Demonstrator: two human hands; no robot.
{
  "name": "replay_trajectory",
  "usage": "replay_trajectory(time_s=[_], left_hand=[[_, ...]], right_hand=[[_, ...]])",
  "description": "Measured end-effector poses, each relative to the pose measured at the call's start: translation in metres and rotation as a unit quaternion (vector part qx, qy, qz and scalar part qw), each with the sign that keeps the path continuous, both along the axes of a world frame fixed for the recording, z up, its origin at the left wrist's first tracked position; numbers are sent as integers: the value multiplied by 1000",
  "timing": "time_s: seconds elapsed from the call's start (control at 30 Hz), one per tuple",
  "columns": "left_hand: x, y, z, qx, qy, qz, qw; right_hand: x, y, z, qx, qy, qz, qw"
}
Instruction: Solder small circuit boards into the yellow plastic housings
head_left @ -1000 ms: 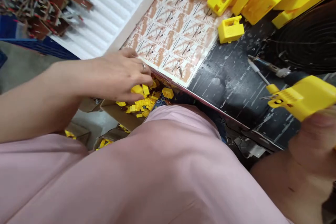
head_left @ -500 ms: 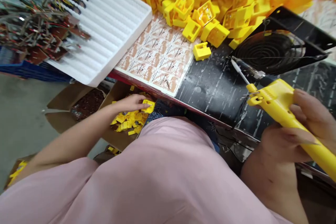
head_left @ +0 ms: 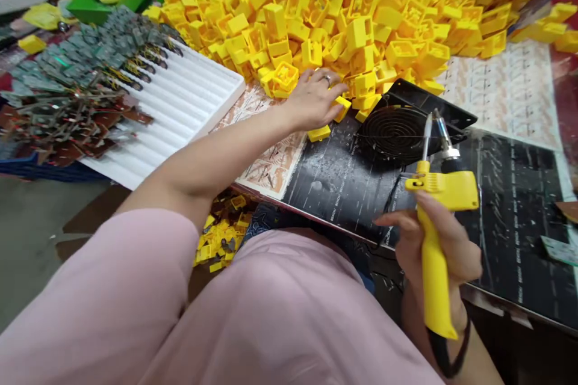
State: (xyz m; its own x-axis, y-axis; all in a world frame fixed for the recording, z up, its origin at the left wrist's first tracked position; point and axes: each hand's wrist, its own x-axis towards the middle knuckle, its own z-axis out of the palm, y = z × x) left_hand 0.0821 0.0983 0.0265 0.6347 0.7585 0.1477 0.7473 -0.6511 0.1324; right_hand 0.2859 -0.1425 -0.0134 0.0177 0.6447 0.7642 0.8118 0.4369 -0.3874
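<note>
My left hand [head_left: 313, 99], with a ring on one finger, rests at the front edge of a large heap of yellow plastic housings [head_left: 316, 18]. Its fingertips touch one yellow housing [head_left: 342, 108], and I cannot tell whether they grip it. Just below the hand, another yellow housing [head_left: 319, 133] lies on the bench. My right hand [head_left: 445, 246] is closed around the handle of a yellow pistol-grip soldering tool [head_left: 451, 190]. The tool's metal tip points up beside a black fan.
The black fan [head_left: 401, 132] sits on a black bench mat [head_left: 334, 192]. To the left, a white ribbed foam tray [head_left: 180, 96] holds wired circuit boards. A printed sheet [head_left: 271, 156] lies under my forearm. A box of yellow pieces [head_left: 221, 234] sits below the bench edge.
My left hand has moved from the box of pieces below the bench up to the heap. My right hand has turned the yellow tool upright. The view has tilted up and shows more of the heap.
</note>
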Motion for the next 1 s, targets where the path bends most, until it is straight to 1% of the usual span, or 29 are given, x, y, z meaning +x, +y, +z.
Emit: replay_trajectory(time_s=[0.03, 0.07, 0.13, 0.2, 0.27, 0.37, 0.43, 0.5, 0.57, 0.63, 0.7, 0.77, 0.83, 0.9, 0.97, 1.0], left_hand=[[10, 11, -6, 7, 24, 4, 1000], [16, 17, -10, 14, 45, 1, 999], [16, 14, -16, 23, 81, -25, 996], [4, -1, -15, 24, 106, -58, 992], [-16, -21, -12, 12, 130, -86, 988], [-49, -47, -6, 6, 142, -102, 985], [-67, -57, -5, 10, 113, -85, 990], [-80, -64, -5, 4, 55, -62, 997], [-87, -71, -5, -13, -6, -47, 999], [-92, -79, -4, -18, -40, -15, 999], [-97, -89, -2, -14, -28, 42, 999], [-101, -101, -1, -18, 22, 84, 996], [-106, -113, -2, -19, 83, 95, 992], [-111, -122, -4, -8, 134, 92, 987], [-116, -128, -5, 13, 155, 89, 984], [-118, -130, -6, 25, 147, 85, 985]], right_hand=[[-1, 1, 4, 31, -42, 10, 999], [-2, 3, 8, 48, -71, 18, 996], [-2, 5, 15, 40, -102, 20, 994], [-1, 8, 18, 23, -120, 24, 992], [-1, 11, 17, 15, -128, 44, 991], [-8, 18, 14, -10, -115, 84, 990], [-16, 25, 13, -38, -107, 104, 988], [-27, 32, 13, -65, -101, 114, 986], [-37, 38, 13, -92, -91, 115, 985], [-47, 43, 12, -113, -84, 109, 984], [-57, 48, 9, -127, -97, 97, 982], [-68, 53, 6, -144, -125, 88, 978], [-80, 59, 1, -164, -156, 91, 970], [-89, 65, -4, -175, -183, 104, 962], [-94, 72, -8, -171, -201, 109, 958], [-94, 74, -9, -163, -203, 103, 960]])
